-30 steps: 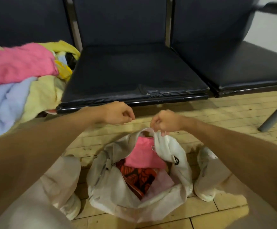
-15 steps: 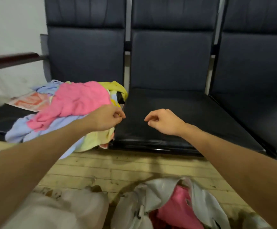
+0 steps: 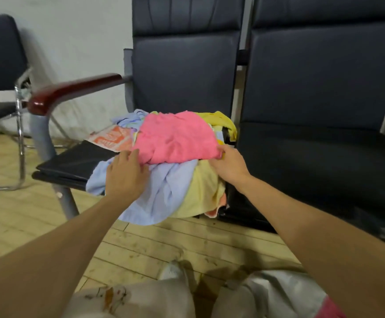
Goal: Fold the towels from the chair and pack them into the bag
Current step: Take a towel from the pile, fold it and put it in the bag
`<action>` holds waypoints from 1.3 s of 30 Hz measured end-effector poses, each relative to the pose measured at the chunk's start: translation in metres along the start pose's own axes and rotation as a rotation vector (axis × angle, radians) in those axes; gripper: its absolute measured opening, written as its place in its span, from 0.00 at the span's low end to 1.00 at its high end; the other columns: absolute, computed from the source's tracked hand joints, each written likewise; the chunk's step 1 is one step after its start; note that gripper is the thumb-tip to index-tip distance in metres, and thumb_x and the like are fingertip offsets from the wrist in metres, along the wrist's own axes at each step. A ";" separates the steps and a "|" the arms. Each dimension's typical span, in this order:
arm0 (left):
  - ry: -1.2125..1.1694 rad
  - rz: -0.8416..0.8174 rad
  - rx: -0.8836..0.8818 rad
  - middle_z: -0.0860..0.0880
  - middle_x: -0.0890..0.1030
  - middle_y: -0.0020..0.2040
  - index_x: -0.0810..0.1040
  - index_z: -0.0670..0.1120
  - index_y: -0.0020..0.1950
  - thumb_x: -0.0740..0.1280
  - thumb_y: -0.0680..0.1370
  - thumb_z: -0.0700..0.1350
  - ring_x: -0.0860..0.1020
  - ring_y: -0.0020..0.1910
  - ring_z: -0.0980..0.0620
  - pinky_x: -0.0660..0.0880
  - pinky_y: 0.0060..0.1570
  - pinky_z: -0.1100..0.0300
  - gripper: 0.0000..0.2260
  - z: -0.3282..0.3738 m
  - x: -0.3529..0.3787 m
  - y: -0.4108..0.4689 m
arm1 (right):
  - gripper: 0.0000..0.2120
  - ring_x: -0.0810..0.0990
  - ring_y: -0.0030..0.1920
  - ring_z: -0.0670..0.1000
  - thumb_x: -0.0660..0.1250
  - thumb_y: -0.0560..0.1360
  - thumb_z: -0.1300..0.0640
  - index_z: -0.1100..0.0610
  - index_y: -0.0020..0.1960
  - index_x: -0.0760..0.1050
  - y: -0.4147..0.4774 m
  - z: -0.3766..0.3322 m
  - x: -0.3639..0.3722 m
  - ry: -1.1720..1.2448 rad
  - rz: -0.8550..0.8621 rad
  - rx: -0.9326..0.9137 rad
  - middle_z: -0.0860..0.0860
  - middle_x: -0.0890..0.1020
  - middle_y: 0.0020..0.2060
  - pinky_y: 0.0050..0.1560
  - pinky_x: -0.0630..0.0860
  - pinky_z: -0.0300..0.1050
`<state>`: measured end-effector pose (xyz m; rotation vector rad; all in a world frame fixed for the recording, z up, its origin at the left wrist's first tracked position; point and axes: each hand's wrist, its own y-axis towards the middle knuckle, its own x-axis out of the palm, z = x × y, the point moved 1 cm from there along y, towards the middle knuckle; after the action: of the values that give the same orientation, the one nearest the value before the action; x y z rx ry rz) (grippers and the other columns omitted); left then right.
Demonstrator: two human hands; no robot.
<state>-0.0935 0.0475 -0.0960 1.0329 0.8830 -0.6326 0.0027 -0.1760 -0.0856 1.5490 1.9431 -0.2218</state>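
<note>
A heap of towels lies on the left seat of the dark chair row (image 3: 77, 161). A pink towel (image 3: 177, 138) sits on top, over a light blue towel (image 3: 164, 193), a pale yellow towel (image 3: 203, 193) and a bright yellow one (image 3: 221, 118). My left hand (image 3: 126, 175) rests with straight fingers on the blue towel, fingertips at the pink towel's near left edge. My right hand (image 3: 229, 164) pinches the pink towel's near right corner. The white bag (image 3: 285, 297) shows at the bottom right edge with pink cloth (image 3: 331, 309) inside it.
A red-brown armrest (image 3: 72, 89) juts out left of the pile. An orange and white printed cloth (image 3: 111, 138) lies behind the towels. The middle seat (image 3: 313, 161) is bare black. A separate chrome-legged chair (image 3: 1, 72) stands at far left on the wooden floor (image 3: 141, 246).
My view swung up and left from the bag to the towel heap. Both hands left the bag's rim and reached the pile; my right hand took hold of the pink towel's corner.
</note>
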 end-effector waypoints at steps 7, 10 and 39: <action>-0.001 0.005 -0.091 0.43 0.79 0.45 0.80 0.42 0.42 0.61 0.78 0.39 0.76 0.47 0.40 0.65 0.40 0.53 0.09 -0.008 0.003 0.004 | 0.17 0.77 0.58 0.53 0.67 0.76 0.59 0.59 0.65 0.74 0.018 0.005 0.010 0.149 0.055 0.219 0.53 0.79 0.56 0.59 0.73 0.47; -0.003 -0.023 -0.116 0.43 0.77 0.50 0.78 0.41 0.46 0.59 0.78 0.39 0.75 0.51 0.41 0.66 0.46 0.52 0.08 -0.001 0.005 0.004 | 0.19 0.76 0.61 0.56 0.68 0.76 0.56 0.60 0.65 0.74 0.022 0.005 0.009 0.113 0.028 0.270 0.56 0.79 0.60 0.62 0.73 0.51; -1.302 0.268 -0.243 0.50 0.74 0.35 0.72 0.48 0.41 0.60 0.81 0.41 0.70 0.35 0.54 0.68 0.36 0.61 0.09 0.120 -0.055 0.007 | 0.09 0.80 0.54 0.53 0.58 0.82 0.59 0.58 0.58 0.74 0.022 -0.022 -0.078 0.755 0.219 0.255 0.55 0.79 0.54 0.56 0.79 0.53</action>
<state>-0.0776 -0.0573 -0.0174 0.3323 -0.3179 -0.7683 0.0236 -0.2222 -0.0187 2.2244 2.3266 0.2614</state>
